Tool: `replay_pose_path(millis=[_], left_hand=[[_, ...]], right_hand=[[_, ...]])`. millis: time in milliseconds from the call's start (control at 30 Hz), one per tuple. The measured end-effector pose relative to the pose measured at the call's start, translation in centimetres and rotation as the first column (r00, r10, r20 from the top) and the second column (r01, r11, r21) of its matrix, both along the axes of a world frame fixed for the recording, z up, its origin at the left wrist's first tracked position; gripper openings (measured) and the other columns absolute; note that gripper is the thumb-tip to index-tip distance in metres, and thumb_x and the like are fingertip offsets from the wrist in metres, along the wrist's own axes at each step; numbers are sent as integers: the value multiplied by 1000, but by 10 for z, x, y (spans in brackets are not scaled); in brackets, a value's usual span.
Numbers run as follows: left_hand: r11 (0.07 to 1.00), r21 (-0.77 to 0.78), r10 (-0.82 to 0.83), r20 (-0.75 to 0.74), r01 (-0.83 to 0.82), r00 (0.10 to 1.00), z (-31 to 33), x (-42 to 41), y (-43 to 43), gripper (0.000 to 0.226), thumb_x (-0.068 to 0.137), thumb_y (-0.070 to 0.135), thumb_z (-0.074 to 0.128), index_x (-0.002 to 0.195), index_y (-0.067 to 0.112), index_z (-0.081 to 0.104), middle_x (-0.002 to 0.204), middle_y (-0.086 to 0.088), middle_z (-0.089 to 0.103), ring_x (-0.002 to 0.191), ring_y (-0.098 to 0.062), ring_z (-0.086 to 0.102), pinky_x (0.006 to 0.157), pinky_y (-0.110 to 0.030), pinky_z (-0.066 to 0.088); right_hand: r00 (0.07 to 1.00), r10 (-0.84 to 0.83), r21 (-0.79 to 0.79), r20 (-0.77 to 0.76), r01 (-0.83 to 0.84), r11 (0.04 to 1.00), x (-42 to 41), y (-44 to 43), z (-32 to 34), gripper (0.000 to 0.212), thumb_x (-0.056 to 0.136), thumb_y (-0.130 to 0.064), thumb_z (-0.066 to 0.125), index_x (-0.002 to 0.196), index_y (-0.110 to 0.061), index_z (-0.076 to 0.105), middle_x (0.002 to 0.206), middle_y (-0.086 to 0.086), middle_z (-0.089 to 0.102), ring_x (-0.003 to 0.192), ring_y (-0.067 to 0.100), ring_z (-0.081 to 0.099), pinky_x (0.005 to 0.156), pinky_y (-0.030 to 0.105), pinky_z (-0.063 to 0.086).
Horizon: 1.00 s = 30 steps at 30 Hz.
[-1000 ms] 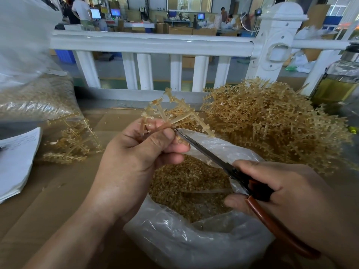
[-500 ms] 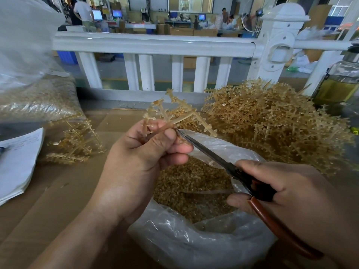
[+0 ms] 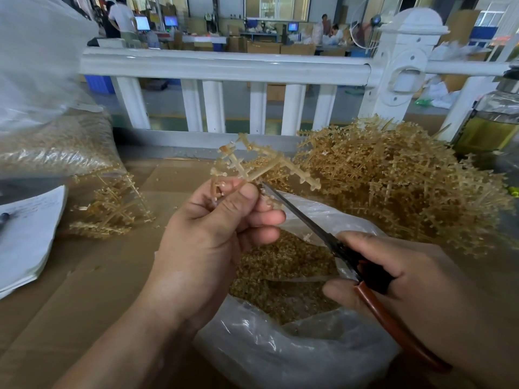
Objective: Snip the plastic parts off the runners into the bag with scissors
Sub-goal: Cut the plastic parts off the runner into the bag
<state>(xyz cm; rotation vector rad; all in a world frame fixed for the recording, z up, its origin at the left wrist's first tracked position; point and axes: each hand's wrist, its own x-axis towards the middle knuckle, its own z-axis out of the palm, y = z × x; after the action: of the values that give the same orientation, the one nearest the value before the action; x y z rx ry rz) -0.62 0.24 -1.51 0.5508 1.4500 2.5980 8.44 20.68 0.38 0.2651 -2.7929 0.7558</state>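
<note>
My left hand point(image 3: 213, 242) pinches a tan runner point(image 3: 261, 167) between thumb and curled fingers — held above the open bag point(image 3: 295, 357) of snipped parts. My right hand point(image 3: 415, 287) grips the scissors point(image 3: 306, 220), their blade tips touching the runner just beside my thumb.

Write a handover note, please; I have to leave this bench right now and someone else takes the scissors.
The left hand pinches one runner above the open bag.
The right hand grips the scissors, blade tip at the runner beside the left thumb.
The bag sits between the forearms and already holds many snipped parts.
Done: plenty cut.
Left: the parts on the held runner, then the big heap right of the bag.
A smaller heap lies to the left; whether it is stripped, I cannot tell.
</note>
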Motion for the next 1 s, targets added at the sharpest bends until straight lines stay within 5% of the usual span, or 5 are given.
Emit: replay_pose_path(millis=[167,333,500,867,1000], left_hand=[[1000,-17,-11,1,11,1000,-1,2,1,13,90,18,72,78,23,70,77,-6,70,71,-18,74,57,-25,57],[1000,-18,-4,-18,4,1000,-2,2,2,8,85,18,65,80,23,69,75,-6,68,69,-18,72,57,-26,56],[1000,-1,-12,-5,12,1000,-2,3,2,6,83,20,68,79,24,70,74,-5,69,69,-18,71,56,-26,56],[1000,16,-17,20,16,1000,-2,3,3,8,84,21,70,77,24,70,74,-5,68,68,-17,70,55,-25,55],[1000,-2,-7,23,7,1000,-2,4,3,11,88,18,67,78,21,68,72,-6,67,66,-17,69,54,-25,55]], right_hand=[[998,-35,23,44,34,999,0,0,0,72,60,-95,40,124,-63,30,111,-33,55,91,-8,61,65,20,55],[1000,-19,25,18,19,1000,2,1,-1,41,62,-94,41,101,-84,36,111,-30,56,90,-4,62,70,23,55],[999,-39,6,-20,39,999,2,-4,-1,34,68,-86,49,101,-81,39,103,-21,62,80,-2,64,70,20,49],[995,-103,-3,-6,103,995,2,-7,-1,61,71,-85,49,122,-51,47,82,-14,68,71,0,65,60,22,50],[996,-90,11,30,89,996,2,-6,-2,54,63,-93,43,115,-81,35,91,-37,62,88,-9,61,64,16,53]])
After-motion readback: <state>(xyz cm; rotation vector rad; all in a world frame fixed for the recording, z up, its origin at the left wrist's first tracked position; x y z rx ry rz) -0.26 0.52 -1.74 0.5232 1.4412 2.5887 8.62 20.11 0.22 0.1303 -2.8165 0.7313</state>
